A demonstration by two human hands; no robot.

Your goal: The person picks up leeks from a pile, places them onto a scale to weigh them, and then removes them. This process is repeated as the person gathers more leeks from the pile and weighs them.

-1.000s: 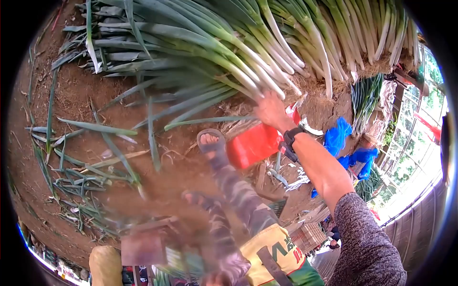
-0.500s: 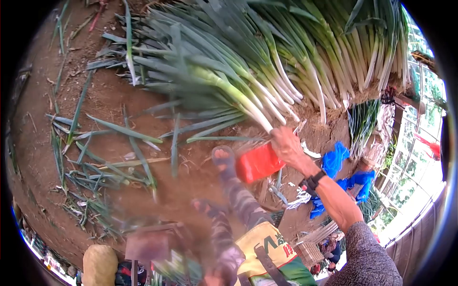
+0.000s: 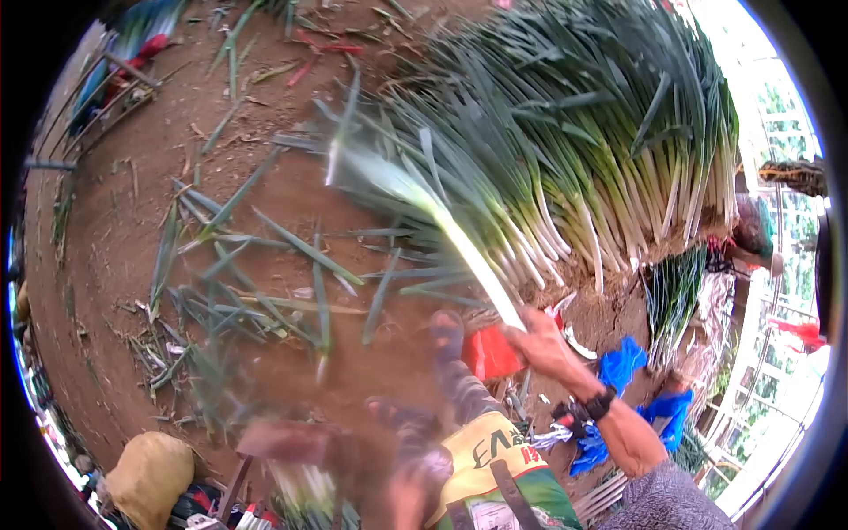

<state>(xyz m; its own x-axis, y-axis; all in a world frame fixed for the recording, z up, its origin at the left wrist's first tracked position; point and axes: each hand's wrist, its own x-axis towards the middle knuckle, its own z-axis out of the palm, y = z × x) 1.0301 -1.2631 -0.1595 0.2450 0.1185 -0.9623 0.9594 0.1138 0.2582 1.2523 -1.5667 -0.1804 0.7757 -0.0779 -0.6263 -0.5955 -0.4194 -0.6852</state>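
The right hand (image 3: pixel 548 344), just off centre toward four o'clock, has its fingers closed round the white foot of one leek (image 3: pixel 459 252). The leek's green top slants up toward eleven o'clock and is blurred. To my eye the grip sits far down the stalk, so the long leaves could whip, snag the big leek pile (image 3: pixel 609 168) at one o'clock and drag neighbours loose, or the stalk could snap. The sandalled foot (image 3: pixel 446 329) lies just beside the hand.

A brown blur at seven o'clock may be the left hand (image 3: pixel 296 442); I cannot tell how it is set. Lower at seven o'clock, the yellow sack (image 3: pixel 150 468) bulges, its contents hidden. The blue bags (image 3: pixel 621 362) at four o'clock lie crumpled, with nothing showing inside.
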